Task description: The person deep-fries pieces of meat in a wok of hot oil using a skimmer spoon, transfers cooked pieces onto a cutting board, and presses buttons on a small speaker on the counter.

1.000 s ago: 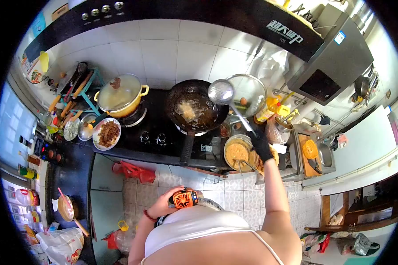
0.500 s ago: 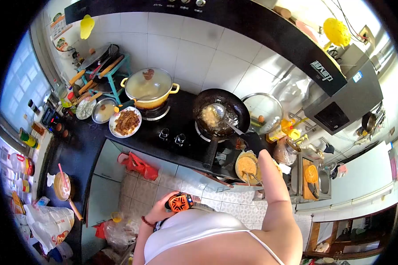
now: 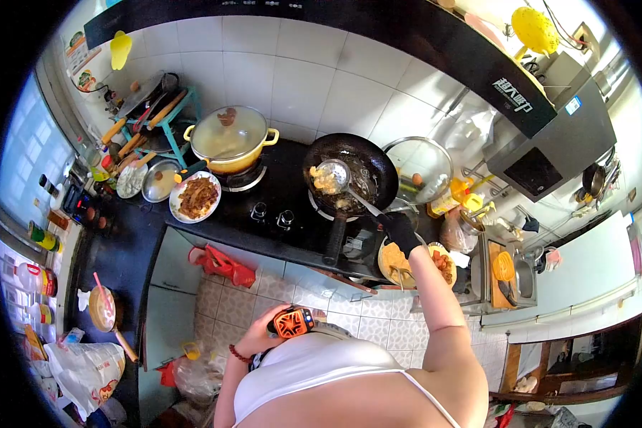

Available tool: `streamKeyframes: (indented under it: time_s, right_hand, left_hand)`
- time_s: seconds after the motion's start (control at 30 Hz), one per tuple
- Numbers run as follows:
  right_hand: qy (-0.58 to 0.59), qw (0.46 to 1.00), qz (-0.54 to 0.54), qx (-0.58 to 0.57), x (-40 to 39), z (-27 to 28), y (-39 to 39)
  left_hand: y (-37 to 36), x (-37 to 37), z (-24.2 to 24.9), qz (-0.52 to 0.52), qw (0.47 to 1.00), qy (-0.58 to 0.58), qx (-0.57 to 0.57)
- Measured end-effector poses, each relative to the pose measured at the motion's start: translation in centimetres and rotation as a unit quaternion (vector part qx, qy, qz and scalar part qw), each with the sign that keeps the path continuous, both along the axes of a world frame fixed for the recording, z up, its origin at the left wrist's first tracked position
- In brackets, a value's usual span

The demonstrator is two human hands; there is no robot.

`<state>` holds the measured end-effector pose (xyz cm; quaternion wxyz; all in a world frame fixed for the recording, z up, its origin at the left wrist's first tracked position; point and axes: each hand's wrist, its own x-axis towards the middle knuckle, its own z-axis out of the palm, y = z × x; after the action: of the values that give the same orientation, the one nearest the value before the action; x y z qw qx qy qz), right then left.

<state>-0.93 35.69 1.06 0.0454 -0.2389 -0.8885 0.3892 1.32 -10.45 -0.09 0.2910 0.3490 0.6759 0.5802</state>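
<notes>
My right hand (image 3: 401,232), in a black glove, is closed on the handle of a metal skimmer (image 3: 333,173). The skimmer's round head is at the left side of a black wok (image 3: 371,153), with golden fried pieces (image 3: 324,182) in and around it. Shiny oil shows in the wok's middle. Close to my waist, my left hand (image 3: 262,329) is wrapped around a small orange and black device (image 3: 293,323) with a fan-like grille. Below the right hand stand a bowl of pale orange batter (image 3: 394,258) and a dish of reddish pieces (image 3: 442,265).
Left of the wok, a yellow lidded pot (image 3: 230,139) sits on the other burner, beside a plate of browned food (image 3: 195,197). A glass lid (image 3: 422,167) leans against the wall. Overhead runs a range hood (image 3: 378,43). A small pan (image 3: 103,310) stands on the left counter.
The skimmer head has moved left in the wok, from the middle to the side. My right hand has shifted left and down, and the reddish dish shows more. My left hand keeps its hold.
</notes>
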Motion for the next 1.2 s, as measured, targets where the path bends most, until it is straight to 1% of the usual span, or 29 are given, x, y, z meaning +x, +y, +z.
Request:
streamKeyframes:
  time_s: [0.07, 0.17, 0.27, 0.37, 0.43, 0.47, 0.53, 0.57, 0.6, 0.7, 0.73, 0.77, 0.83, 0.87, 0.97, 1.03, 1.1, 1.13, 1.17, 1.2]
  right_hand:
    - [-0.004, 1.0, 0.0, -0.004, 0.5, 0.1, 0.0]
    - [-0.037, 0.997, -0.045, -0.057, 1.1, 1.5, -0.9]
    - [0.012, 0.993, -0.013, 0.117, 1.2, -2.0, 1.2]
    - [0.039, 0.97, -0.036, 0.239, 1.3, -2.1, 1.2]
    - [0.086, 0.948, -0.029, 0.306, 1.0, -4.9, 3.4]
    - [0.11, 0.934, -0.026, 0.339, 0.9, -6.0, 4.4]
    - [0.106, 0.927, -0.04, 0.358, 1.2, -4.9, 4.3]
    - [0.104, 0.923, -0.047, 0.367, 1.5, -4.0, 4.2]
    - [0.026, 0.909, -0.064, 0.41, 1.8, -1.3, 2.8]
    - [0.039, 0.898, -0.043, 0.436, 2.4, 0.0, 4.2]
    - [0.114, 0.892, -0.067, 0.432, 2.5, -0.8, 4.7]
    - [0.09, 0.899, -0.067, 0.424, 2.7, -1.2, 5.1]
    - [0.041, 0.909, -0.067, 0.408, 3.0, -0.1, 4.8]
    - [0.046, 0.915, -0.061, 0.397, 3.0, 0.0, 4.9]
    - [0.01, 0.938, -0.009, 0.345, 3.4, 0.0, 5.5]
    - [-0.042, 0.975, -0.036, 0.215, 3.3, 0.1, 5.5]
    - [-0.063, 0.988, -0.001, 0.138, 3.2, 0.0, 5.6]
    - [-0.058, 0.989, 0.048, 0.128, 3.0, -0.3, 5.7]
    - [0.001, 0.976, 0.127, 0.175, 2.9, -0.6, 5.7]
    - [0.064, 0.95, 0.203, 0.229, 2.7, -0.9, 5.8]
  left_hand:
    - [0.3, -0.2, 0.2, -0.007, 1.0, 0.005, -0.002]
    - [0.6, -0.4, 0.2, -0.014, 1.0, 0.016, -0.003]
    - [1.2, -0.6, 0.2, -0.014, 1.0, 0.015, 0.004]
    - [1.5, -0.8, 0.0, -0.017, 1.0, 0.016, 0.004]
    - [1.8, -0.9, 0.0, -0.016, 1.0, 0.015, 0.003]
    - [1.8, -1.0, -0.6, -0.019, 1.0, 0.012, 0.02]
    - [1.8, -1.2, -2.7, -0.026, 0.998, 0.006, 0.053]
    - [1.8, -1.1, -3.6, -0.025, 0.998, -0.018, 0.052]
    - [1.8, -1.1, -4.2, -0.025, 0.997, -0.042, 0.051]
    - [2.1, -1.1, -4.5, -0.016, 0.994, -0.091, 0.053]
    - [2.1, -1.1, -4.7, -0.014, 0.993, -0.104, 0.056]
    - [2.1, -1.1, -4.9, -0.011, 0.991, -0.117, 0.058]
    - [2.1, -1.2, -5.5, -0.011, 0.99, -0.13, 0.061]
    - [2.0, -1.2, -5.9, -0.011, 0.99, -0.13, 0.059]
    - [1.8, -1.0, -5.3, -0.005, 0.993, -0.108, 0.046]
    - [1.7, -1.0, -5.2, -0.001, 0.992, -0.113, 0.048]
    - [1.7, -1.0, -5.3, 0.004, 0.993, -0.108, 0.049]
    - [1.8, -1.1, -5.4, 0.005, 0.993, -0.104, 0.049]
    - [1.8, -1.1, -5.5, 0.005, 0.994, -0.101, 0.048]
    - [1.8, -1.0, -5.4, 0.004, 0.994, -0.097, 0.047]
